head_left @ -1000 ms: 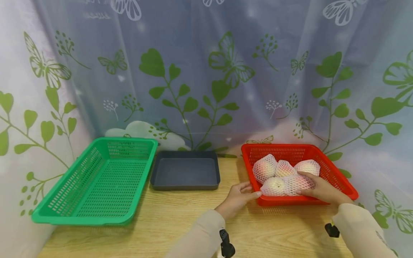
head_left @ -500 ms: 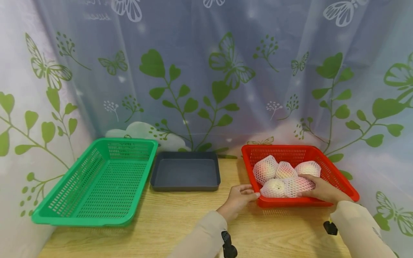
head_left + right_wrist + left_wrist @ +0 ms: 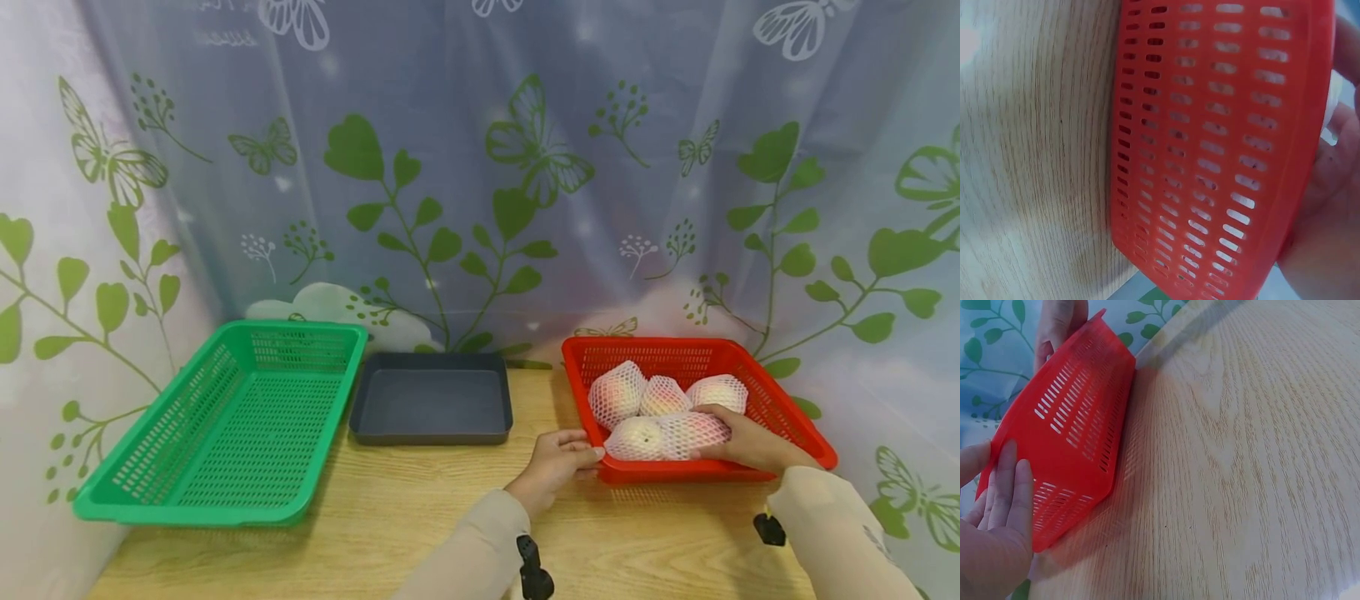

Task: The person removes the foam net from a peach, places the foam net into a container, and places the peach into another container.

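The red basket (image 3: pixel 678 472) is smooth, slightly glossy plastic; inside it, the fruit (image 3: pixel 686 435) wears foam-like netting (image 3: pixel 617 396). Left of the red basket, the grey tray (image 3: pixel 431 404) is smooth and matt and the green basket (image 3: pixel 202 512) semi-gloss plastic. The tabletop (image 3: pixel 420 500) under the red basket shows wood grain; the backdrop (image 3: pixel 450 92) behind is faintly shiny sheeting.

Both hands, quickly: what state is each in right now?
Left hand: closed, holding the red basket.
Right hand: closed, holding a netted fruit inside it.
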`<state>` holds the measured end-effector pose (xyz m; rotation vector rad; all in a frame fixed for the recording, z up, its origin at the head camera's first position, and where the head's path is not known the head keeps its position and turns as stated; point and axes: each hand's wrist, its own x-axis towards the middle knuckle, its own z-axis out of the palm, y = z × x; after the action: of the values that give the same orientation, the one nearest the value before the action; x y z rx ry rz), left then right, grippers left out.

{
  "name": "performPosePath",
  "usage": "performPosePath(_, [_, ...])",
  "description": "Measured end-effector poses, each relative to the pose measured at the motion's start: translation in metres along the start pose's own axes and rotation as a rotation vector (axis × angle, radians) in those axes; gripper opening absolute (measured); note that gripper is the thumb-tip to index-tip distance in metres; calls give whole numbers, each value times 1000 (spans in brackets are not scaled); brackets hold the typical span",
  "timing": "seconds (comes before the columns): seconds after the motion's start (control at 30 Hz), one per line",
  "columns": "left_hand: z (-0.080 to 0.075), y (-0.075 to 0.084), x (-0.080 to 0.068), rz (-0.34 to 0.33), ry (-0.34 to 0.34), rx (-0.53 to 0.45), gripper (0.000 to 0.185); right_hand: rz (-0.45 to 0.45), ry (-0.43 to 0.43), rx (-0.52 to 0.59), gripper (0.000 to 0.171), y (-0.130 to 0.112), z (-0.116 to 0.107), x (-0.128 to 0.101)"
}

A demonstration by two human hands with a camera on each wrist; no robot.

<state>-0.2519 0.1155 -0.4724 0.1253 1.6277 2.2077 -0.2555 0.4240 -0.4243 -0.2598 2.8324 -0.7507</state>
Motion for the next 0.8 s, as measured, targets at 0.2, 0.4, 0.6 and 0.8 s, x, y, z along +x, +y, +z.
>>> performPosePath(0.2, [0,1,0,-7,8,-1,38,-10,47,-7,77,-1,3,0])
performPosePath(0.4, [1,0,1,-18,25,-9,35,-29,90,27,76,1,6,-1])
performPosePath(0.6, [2,-1,2,-23,24,-15,35,-40,127,43,76,1,6,-3])
performPosePath(0.8, [1,0,1,-22,26,-8,35,20,121,45,82,0,5,-2])
